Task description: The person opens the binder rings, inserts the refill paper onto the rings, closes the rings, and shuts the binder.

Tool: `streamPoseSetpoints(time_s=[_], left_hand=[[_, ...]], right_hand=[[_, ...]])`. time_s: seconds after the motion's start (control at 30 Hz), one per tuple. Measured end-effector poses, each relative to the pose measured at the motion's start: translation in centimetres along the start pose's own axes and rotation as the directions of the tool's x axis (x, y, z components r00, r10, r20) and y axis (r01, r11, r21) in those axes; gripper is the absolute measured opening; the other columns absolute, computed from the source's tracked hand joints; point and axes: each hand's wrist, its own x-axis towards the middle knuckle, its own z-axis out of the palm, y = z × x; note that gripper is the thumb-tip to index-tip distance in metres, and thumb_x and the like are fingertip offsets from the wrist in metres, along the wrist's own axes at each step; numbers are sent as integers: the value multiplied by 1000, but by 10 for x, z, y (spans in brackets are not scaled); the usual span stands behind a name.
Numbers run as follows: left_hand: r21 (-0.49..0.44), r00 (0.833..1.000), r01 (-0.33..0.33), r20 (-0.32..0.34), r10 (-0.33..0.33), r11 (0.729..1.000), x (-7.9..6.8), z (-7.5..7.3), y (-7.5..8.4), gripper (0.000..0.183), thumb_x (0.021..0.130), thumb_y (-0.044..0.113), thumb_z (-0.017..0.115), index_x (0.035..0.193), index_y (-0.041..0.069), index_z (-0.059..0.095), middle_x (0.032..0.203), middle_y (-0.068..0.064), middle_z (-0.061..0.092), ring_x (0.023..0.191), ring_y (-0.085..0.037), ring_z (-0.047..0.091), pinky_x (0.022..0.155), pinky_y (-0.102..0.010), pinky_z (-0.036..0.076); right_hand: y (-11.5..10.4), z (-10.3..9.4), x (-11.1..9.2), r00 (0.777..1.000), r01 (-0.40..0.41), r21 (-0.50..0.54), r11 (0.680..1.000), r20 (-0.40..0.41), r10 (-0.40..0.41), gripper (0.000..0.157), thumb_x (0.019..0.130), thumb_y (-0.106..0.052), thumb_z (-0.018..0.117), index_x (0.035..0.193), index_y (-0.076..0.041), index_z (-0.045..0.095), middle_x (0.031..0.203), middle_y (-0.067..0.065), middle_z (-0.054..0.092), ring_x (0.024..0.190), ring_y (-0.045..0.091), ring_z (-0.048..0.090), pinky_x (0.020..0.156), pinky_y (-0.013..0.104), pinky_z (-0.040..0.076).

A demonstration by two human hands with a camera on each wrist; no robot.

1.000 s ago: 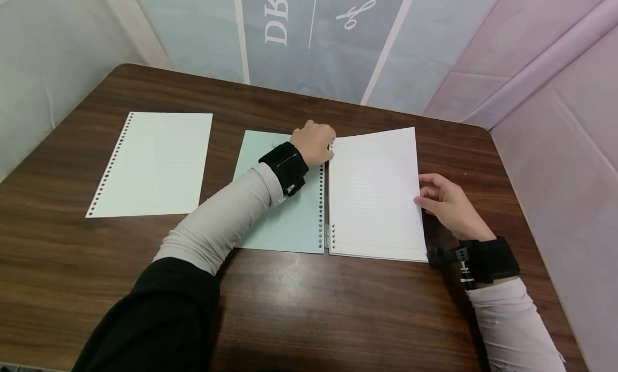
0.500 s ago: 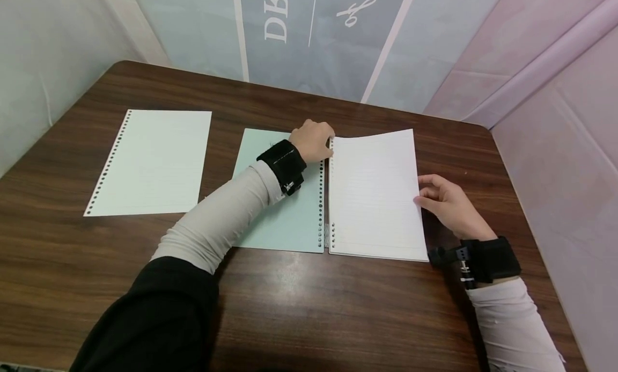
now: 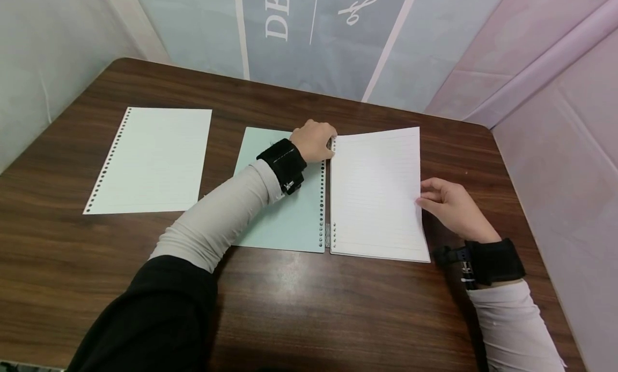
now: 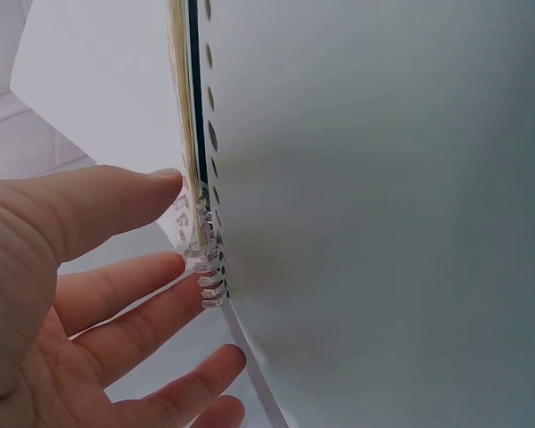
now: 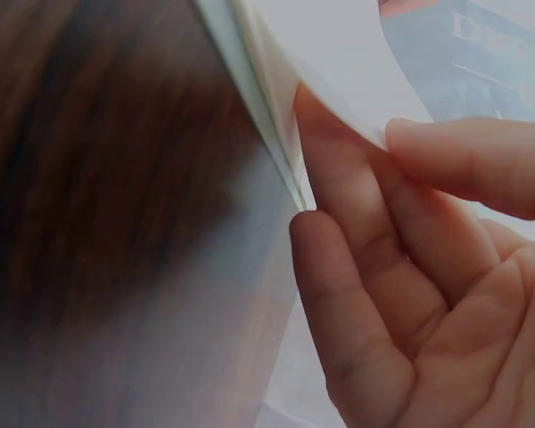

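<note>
A loose-leaf notebook lies spread in the head view, its pale green cover (image 3: pixel 280 216) at left and a stack of lined pages (image 3: pixel 376 200) at right. My left hand (image 3: pixel 313 141) is at the upper end of the spine, thumb and fingers about the clear plastic binding rings (image 4: pixel 211 281). Seen from the left wrist, the thumb tip meets the page edges just above those rings. My right hand (image 3: pixel 449 208) pinches the right edge of the top sheet (image 5: pixel 339 53), thumb over it and fingers underneath. That edge bends up slightly from the pages below.
A loose lined sheet (image 3: pixel 152 160) with punched holes lies to the left on the brown wooden table (image 3: pixel 289 313). Behind the table hangs a printed cloth backdrop (image 3: pixel 318 44), and pale cloth (image 3: pixel 569 141) borders the right side.
My right hand has shifted slightly right and toward me, and the top sheet's far right corner has moved right with it. My left hand stays at the rings.
</note>
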Motion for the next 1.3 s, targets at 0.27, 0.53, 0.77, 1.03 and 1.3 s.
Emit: streamPoseSetpoints(time_s=[0.27,0.53,0.77,1.03,1.3], left_hand=[[8,1000,-5,15,5,1000,-2,-2,0,40,95,25,65,134,14,61,130,-5,64,107,-24,60,87,-44,50],[40,1000,-10,7,10,999,-8,-7,8,25,96,20,63,120,11,67,116,-5,67,102,-23,56,79,-38,46],[69,1000,-17,10,16,997,-8,-7,11,9,97,14,57,90,9,60,100,-6,61,105,-27,54,76,-37,40],[96,998,-33,57,27,995,-5,-6,12,27,97,15,58,123,12,66,129,-7,61,118,-31,53,94,-47,48],[113,996,-26,91,16,993,-2,-3,10,33,98,18,59,130,15,64,135,-8,54,122,-32,49,97,-48,47]], right_hand=[[0,1,-2,1000,-6,3,1000,-23,6,35,101,-18,58,128,4,59,117,27,68,100,20,69,82,31,55],[2,1,-1,999,-43,21,999,-33,43,38,102,-25,58,129,2,60,120,24,68,91,1,62,75,17,48],[0,2,0,998,19,-6,1000,-56,-19,51,99,-17,61,144,1,44,113,25,70,100,26,66,73,18,48],[-1,4,-1,988,144,-35,989,-47,-146,63,94,-5,66,151,-5,38,106,21,66,80,13,51,62,21,38],[-1,8,2,986,159,-121,980,70,-151,43,93,-7,67,135,-2,58,93,11,52,83,21,44,66,24,36]])
